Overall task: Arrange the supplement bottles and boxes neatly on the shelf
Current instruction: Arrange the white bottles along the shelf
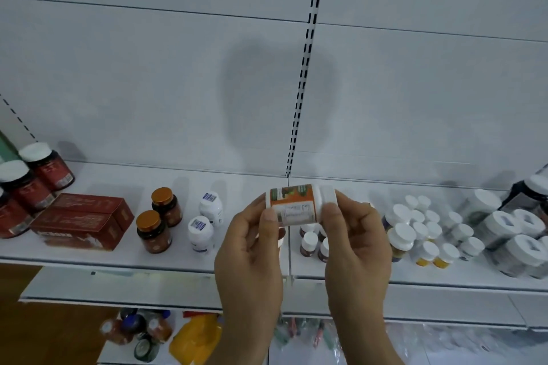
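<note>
Both my hands hold a white bottle with an orange label (296, 204) on its side in front of the white shelf (118, 258). My left hand (252, 255) grips its base end, thumb across the label. My right hand (355, 246) grips its white cap end. On the shelf stand red boxes (83, 219), dark bottles with red labels (50, 166), two amber bottles with gold caps (157, 225), two white bottles (204, 225) and several small white-capped bottles (424, 231).
Large white-capped jars (516, 234) crowd the shelf's right end. A slotted upright (305, 68) runs down the white back panel. Below the shelf lie more bottles (136, 332) and a yellow packet (195, 338). Small brown bottles (311, 243) stand behind my hands.
</note>
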Available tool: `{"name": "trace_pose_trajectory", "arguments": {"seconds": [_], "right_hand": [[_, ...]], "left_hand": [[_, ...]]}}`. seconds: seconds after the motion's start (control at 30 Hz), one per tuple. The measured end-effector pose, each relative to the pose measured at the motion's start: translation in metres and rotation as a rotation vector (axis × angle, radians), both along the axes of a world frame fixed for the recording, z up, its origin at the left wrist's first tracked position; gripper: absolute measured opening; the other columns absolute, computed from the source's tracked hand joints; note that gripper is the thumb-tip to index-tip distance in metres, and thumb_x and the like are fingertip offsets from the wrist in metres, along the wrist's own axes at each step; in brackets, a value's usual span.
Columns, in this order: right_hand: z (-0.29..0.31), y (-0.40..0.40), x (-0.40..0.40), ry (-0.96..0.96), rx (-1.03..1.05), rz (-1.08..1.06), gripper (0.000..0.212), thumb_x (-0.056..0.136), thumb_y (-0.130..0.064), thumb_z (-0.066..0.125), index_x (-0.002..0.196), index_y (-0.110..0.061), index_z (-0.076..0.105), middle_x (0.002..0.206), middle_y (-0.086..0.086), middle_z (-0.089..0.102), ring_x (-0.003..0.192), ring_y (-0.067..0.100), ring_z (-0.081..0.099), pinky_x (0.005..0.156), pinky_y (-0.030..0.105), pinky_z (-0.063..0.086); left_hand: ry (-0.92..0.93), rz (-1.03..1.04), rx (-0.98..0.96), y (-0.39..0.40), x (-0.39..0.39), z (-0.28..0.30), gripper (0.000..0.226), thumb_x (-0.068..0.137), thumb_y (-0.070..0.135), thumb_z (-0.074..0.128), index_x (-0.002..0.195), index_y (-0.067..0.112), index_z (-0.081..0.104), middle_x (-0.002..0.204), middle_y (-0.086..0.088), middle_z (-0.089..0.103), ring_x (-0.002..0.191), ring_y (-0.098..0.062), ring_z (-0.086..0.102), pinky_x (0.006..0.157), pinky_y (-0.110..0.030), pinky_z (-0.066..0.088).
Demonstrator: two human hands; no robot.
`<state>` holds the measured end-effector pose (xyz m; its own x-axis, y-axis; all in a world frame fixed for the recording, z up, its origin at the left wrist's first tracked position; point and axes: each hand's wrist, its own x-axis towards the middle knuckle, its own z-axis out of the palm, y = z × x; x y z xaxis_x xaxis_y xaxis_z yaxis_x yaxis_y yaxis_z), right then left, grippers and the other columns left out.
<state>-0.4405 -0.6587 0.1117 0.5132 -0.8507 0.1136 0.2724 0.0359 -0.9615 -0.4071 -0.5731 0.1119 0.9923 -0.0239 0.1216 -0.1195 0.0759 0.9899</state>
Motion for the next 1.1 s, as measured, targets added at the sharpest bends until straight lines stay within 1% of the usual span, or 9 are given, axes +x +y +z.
{"name": "trace_pose_trajectory", "arguments": {"seconds": [0.13, 0.23, 0.33, 0.47, 0.6, 0.7, 0.9, 1.0, 1.1], "right_hand": [[0.0, 0.009, 0.004, 0.039, -0.022, -0.033, 0.024, 0.088, -0.033, 0.063, 0.098, -0.011, 0.066, 0.085, -0.006, 0.074, 0.085, 0.013, 0.073, 0.072, 0.021, 0.057], [0.001, 0.022, 0.008, -0.015, 0.008, -0.02, 0.016, 0.098, -0.018, 0.059, 0.111, -0.014, 0.068, 0.103, -0.005, 0.076, 0.103, 0.015, 0.072, 0.087, 0.029, 0.057], [0.006, 0.032, 0.012, -0.012, -0.003, -0.029, 0.015, 0.097, -0.012, 0.06, 0.11, -0.013, 0.069, 0.1, -0.001, 0.077, 0.096, 0.013, 0.074, 0.084, 0.024, 0.058], [0.009, 0.043, 0.023, 0.034, 0.001, -0.075, 0.014, 0.091, -0.027, 0.066, 0.096, -0.015, 0.068, 0.084, -0.004, 0.077, 0.08, 0.014, 0.074, 0.069, 0.024, 0.057], [0.007, 0.053, 0.028, -0.007, 0.016, -0.1, 0.012, 0.095, -0.02, 0.063, 0.103, -0.015, 0.069, 0.103, -0.004, 0.076, 0.094, 0.012, 0.073, 0.076, 0.022, 0.058], [0.007, 0.054, 0.026, 0.001, 0.013, -0.115, 0.013, 0.096, -0.012, 0.063, 0.106, -0.016, 0.07, 0.099, -0.003, 0.077, 0.092, 0.012, 0.073, 0.079, 0.025, 0.06], [0.006, 0.045, 0.029, 0.024, -0.016, -0.16, 0.016, 0.091, -0.028, 0.067, 0.094, -0.012, 0.066, 0.092, -0.001, 0.075, 0.091, 0.022, 0.074, 0.082, 0.038, 0.061], [0.009, 0.045, 0.028, -0.037, -0.013, -0.133, 0.017, 0.091, -0.023, 0.065, 0.099, -0.008, 0.067, 0.112, -0.002, 0.075, 0.103, 0.014, 0.072, 0.087, 0.026, 0.058], [0.01, 0.042, 0.025, -0.043, 0.005, -0.129, 0.009, 0.095, -0.011, 0.063, 0.102, -0.01, 0.069, 0.108, 0.0, 0.076, 0.099, 0.012, 0.073, 0.082, 0.02, 0.057]], "left_hand": [[-0.049, -0.045, 0.011, 0.005, 0.0, -0.002, 0.03, 0.09, 0.04, 0.052, 0.118, 0.036, 0.062, 0.125, 0.021, 0.065, 0.113, 0.005, 0.061, 0.085, -0.013, 0.053], [-0.018, -0.043, -0.011, 0.012, 0.009, 0.004, 0.024, 0.086, 0.045, 0.054, 0.106, 0.038, 0.064, 0.106, 0.024, 0.072, 0.1, 0.003, 0.068, 0.071, -0.011, 0.054], [-0.012, -0.068, -0.044, 0.023, 0.02, 0.008, 0.029, 0.084, 0.044, 0.054, 0.106, 0.03, 0.066, 0.091, 0.026, 0.072, 0.09, 0.006, 0.068, 0.059, -0.004, 0.048], [-0.054, -0.148, -0.045, 0.035, 0.028, 0.009, 0.036, 0.087, 0.037, 0.052, 0.118, 0.024, 0.063, 0.113, 0.022, 0.068, 0.099, 0.012, 0.063, 0.065, -0.002, 0.048], [-0.058, -0.127, 0.044, 0.042, 0.038, 0.003, 0.034, 0.086, 0.048, 0.048, 0.11, 0.03, 0.063, 0.098, 0.027, 0.067, 0.094, 0.018, 0.061, 0.066, 0.001, 0.045], [-0.06, -0.138, 0.055, 0.044, 0.04, 0.003, 0.034, 0.085, 0.048, 0.047, 0.107, 0.027, 0.064, 0.093, 0.024, 0.068, 0.09, 0.019, 0.06, 0.062, 0.001, 0.044], [-0.1, -0.155, 0.072, 0.038, 0.035, -0.001, 0.038, 0.099, 0.049, 0.048, 0.127, 0.028, 0.063, 0.12, 0.02, 0.068, 0.111, 0.004, 0.062, 0.081, -0.002, 0.045], [-0.091, -0.118, 0.073, 0.036, 0.035, 0.005, 0.04, 0.09, 0.054, 0.047, 0.117, 0.03, 0.065, 0.112, 0.018, 0.071, 0.102, 0.01, 0.062, 0.071, 0.001, 0.045], [-0.091, -0.092, 0.104, 0.033, 0.037, 0.007, 0.052, 0.082, 0.058, 0.046, 0.114, 0.026, 0.07, 0.102, 0.015, 0.074, 0.095, 0.013, 0.062, 0.066, 0.001, 0.045]]}}
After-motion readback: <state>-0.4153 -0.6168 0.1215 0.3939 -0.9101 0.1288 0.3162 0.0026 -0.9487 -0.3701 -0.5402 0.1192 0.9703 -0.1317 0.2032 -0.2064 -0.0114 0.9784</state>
